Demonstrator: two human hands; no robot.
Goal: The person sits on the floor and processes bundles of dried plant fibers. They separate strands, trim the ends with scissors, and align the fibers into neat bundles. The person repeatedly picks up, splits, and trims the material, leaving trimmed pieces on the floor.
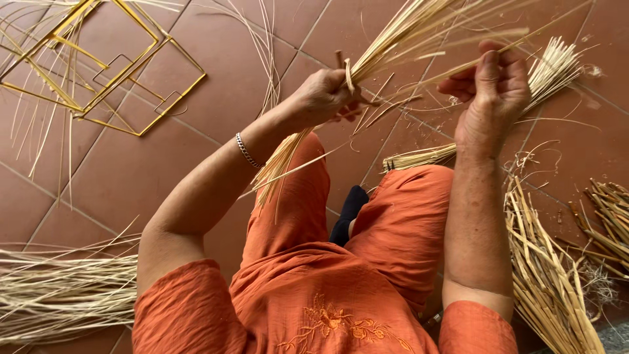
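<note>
My left hand [324,97] is closed around the middle of a bundle of pale straw stalks [400,36]; the bundle fans out up and to the right, and its lower ends hang down over my orange-clad knee [288,196]. A silver bracelet [247,151] sits on that wrist. My right hand [491,92] is raised to the right of the bundle and pinches one thin stalk [458,65] that runs up to the right from between its fingers.
Yellow metal square frames [118,65] lie on the red tile floor at top left. Loose straw lies at lower left [59,295]. A pile of flat split strips [547,269] is at right, a small tied bundle [419,157] beyond my knees.
</note>
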